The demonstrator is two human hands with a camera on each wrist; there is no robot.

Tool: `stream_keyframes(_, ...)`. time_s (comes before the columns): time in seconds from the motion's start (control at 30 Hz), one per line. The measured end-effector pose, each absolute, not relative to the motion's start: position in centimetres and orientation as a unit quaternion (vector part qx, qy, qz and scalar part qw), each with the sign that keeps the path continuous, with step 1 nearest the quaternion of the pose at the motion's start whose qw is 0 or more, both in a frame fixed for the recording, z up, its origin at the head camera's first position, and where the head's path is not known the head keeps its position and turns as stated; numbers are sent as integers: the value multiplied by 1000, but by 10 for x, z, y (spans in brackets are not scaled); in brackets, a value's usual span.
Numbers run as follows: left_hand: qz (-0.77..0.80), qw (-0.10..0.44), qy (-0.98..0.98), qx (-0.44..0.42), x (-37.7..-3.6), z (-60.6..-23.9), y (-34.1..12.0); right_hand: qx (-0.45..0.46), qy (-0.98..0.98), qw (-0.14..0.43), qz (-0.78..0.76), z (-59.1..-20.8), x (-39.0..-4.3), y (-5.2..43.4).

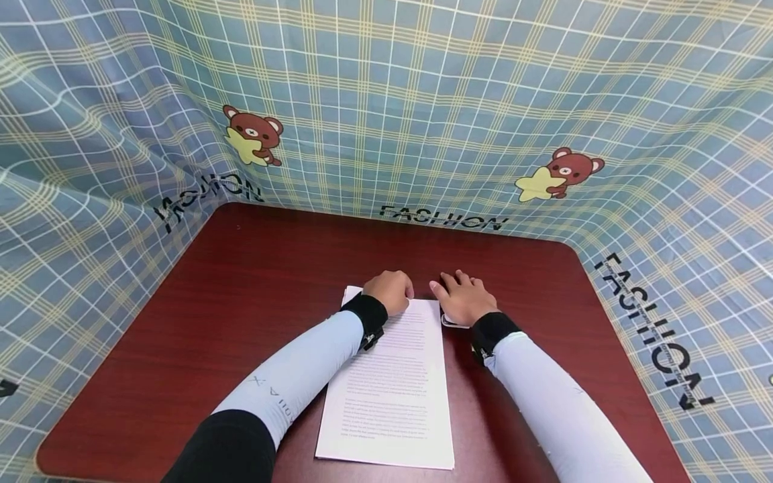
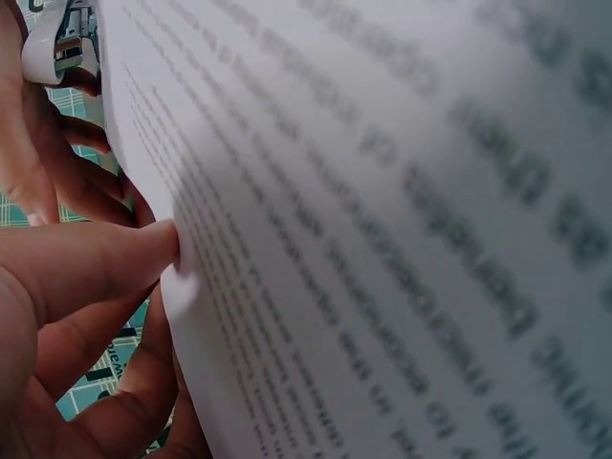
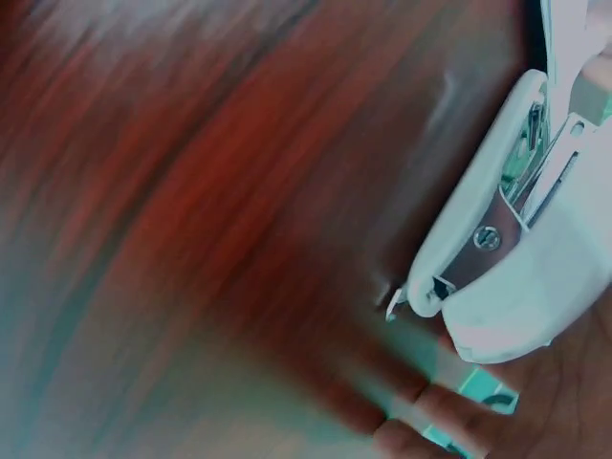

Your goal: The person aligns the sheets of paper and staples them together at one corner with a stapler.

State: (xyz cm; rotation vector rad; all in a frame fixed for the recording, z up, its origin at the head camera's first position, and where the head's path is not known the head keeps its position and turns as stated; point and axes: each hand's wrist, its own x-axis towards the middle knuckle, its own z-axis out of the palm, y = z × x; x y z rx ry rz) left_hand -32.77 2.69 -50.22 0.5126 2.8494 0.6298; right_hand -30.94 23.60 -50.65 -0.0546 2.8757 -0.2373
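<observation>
A stack of printed paper sheets (image 1: pixel 392 402) lies on the dark red table. At the stack's far edge, my left hand (image 1: pixel 390 292) pinches the sheets, its thumb (image 2: pixel 115 256) on the printed face and its fingers behind. Just right of the stack's far corner, my right hand (image 1: pixel 465 300) lies over a white stapler (image 1: pixel 453 322), thumb and fingers spread. In the right wrist view the stapler (image 3: pixel 526 249) rests against the palm, its screw and metal parts showing. My hand covers most of it in the head view. Whether its mouth touches the paper I cannot tell.
The red table (image 1: pixel 241 268) has rounded corners. Plaid cloth (image 1: pixel 374 100) with printed bears and lettering hangs behind it and along both sides. Black bands (image 1: pixel 365 312) with small cameras sit on both wrists.
</observation>
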Motion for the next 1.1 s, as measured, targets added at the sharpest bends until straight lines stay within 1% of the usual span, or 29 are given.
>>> stream_keyframes(0.13,209,82,959,172,-327,-502,28,-14,989,106,-100,-505,-307,248)
stream_keyframes(0.4,220,72,959,165,-323,-504,30,-17,984,36,-172,-504,-305,261)
stream_keyframes(0.53,226,73,958,164,-320,-503,31,-65,980,33,-185,-493,-297,268)
stream_keyframes(0.7,226,80,956,168,-321,-502,30,-157,979,48,-122,-481,-281,281)
stream_keyframes(0.8,224,79,956,170,-321,-501,28,-183,977,39,-102,-481,-275,285)
stream_keyframes(0.97,215,68,959,173,-324,-501,25,-177,978,14,-109,-490,-273,287)
stream_keyframes(1.1,202,56,962,173,-325,-503,27,-143,983,-4,-118,-491,-268,287)
